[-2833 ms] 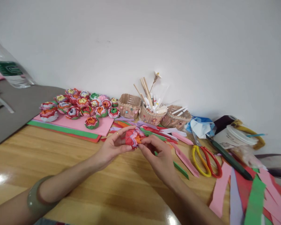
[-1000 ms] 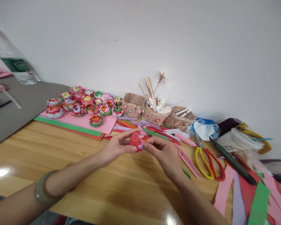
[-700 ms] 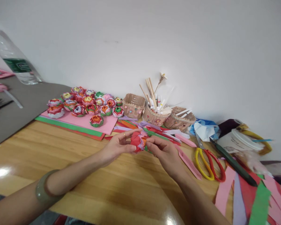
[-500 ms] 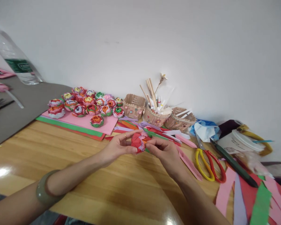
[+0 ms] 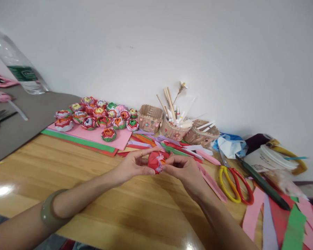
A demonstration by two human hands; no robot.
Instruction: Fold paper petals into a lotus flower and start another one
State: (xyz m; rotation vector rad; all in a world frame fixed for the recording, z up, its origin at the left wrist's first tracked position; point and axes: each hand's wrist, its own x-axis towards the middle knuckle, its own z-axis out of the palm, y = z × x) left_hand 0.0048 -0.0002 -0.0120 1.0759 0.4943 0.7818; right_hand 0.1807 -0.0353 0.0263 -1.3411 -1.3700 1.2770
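Between my two hands, above the wooden table (image 5: 114, 211), is a paper flower (image 5: 154, 161) with red outer petals and some lilac and orange inside. My left hand (image 5: 134, 164) grips its left side, thumb below and fingers above. Pinched at the flower's right edge, the fingertips of my right hand (image 5: 184, 173) touch the orange and lilac part. Behind the hands lie folded paper strips (image 5: 169, 142) in several colours. Finished-looking paper flowers (image 5: 103, 121) stand in rows on stacked coloured sheets (image 5: 120, 138) to the left.
Three decorated baskets (image 5: 150, 118) line the wall; the middle one holds sticks and pens. Right of my hands lie yellow-and-red scissors (image 5: 236, 184), a dark green knife-like tool (image 5: 263, 184), a white tub (image 5: 270, 158) and cut paper strips (image 5: 293, 229). A plastic bottle (image 5: 23, 74) stands far left.
The flower has turned slightly in my left hand and moved a little right, showing more of its lilac and orange inside. Both hands keep hold of it.
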